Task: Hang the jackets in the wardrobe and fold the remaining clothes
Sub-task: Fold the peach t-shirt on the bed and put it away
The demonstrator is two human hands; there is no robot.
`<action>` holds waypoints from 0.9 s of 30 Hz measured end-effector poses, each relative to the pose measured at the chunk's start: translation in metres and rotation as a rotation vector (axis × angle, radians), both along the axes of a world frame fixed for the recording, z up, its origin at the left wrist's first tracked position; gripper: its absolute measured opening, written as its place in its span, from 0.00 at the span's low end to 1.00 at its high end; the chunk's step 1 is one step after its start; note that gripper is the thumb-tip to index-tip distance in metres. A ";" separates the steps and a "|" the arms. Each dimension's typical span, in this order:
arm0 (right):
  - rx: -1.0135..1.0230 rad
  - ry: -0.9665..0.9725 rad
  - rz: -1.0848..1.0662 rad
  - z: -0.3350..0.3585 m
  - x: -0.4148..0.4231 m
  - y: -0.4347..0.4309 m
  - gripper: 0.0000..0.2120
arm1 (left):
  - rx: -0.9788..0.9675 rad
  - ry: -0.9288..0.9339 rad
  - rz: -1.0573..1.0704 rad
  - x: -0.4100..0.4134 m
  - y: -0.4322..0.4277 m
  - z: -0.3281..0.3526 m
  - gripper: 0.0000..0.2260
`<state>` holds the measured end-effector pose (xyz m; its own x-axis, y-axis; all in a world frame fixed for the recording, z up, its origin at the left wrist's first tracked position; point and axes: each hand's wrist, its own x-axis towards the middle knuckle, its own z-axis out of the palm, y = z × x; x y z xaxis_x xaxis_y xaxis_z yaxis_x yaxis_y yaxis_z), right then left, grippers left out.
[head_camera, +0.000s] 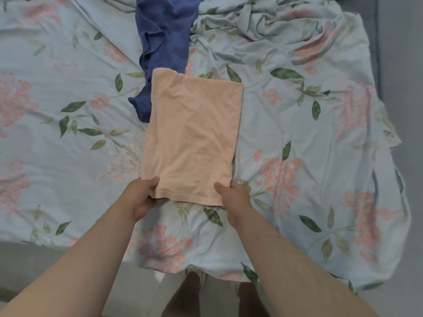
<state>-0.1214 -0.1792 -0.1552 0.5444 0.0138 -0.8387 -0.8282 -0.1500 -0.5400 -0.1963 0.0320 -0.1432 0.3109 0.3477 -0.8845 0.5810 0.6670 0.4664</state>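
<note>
On the flowered bedspread (68, 65), straight ahead of the person, lies a peach garment (192, 133) folded into a long rectangle, its hemmed near edge turned toward the body and its far end resting over the lower part of a blue garment (164, 35). Both hands hold that near edge, one at each corner. The left hand (142, 197) pinches the left corner, thumb lying on top of the cloth and the other fingers curled beneath it, so that the corner seems raised a little off the bed. The right hand (233, 200) grips the right corner the same way, thumb on top and pointing toward the cloth's middle, the remaining fingers hidden under the fabric. The rest of the peach piece stretches away from the hands, flat with slight creases.

The blue garment is unfolded and rumpled, running from the top of the view down to the left side of the peach one, where a bunched end sticks out beside it. The bedspread is pale blue with pink flower clusters and green leaves; it is smooth on the left and heaped into wrinkled folds at the upper right. Its near and right edges hang over a grey surface (34, 266), which I cannot tell to be mattress or floor. Bare forearms fill the lower part of the view, with the person's legs (183, 300) showing between them
</note>
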 end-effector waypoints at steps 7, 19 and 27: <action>0.057 0.215 -0.034 -0.004 -0.026 -0.057 0.08 | -0.094 0.195 -0.040 -0.036 -0.030 0.000 0.04; -0.167 0.485 0.173 0.032 -0.116 -0.145 0.09 | -0.333 0.540 -0.027 -0.155 -0.107 0.016 0.08; 0.112 0.244 -0.095 0.075 -0.037 -0.106 0.08 | -0.282 0.098 0.401 -0.075 -0.070 0.061 0.13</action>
<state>-0.1585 -0.2856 -0.0802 0.3297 0.0726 -0.9413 -0.9433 -0.0161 -0.3316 -0.2710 -0.0383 -0.0825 0.1126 0.1662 -0.9796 0.2849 0.9391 0.1921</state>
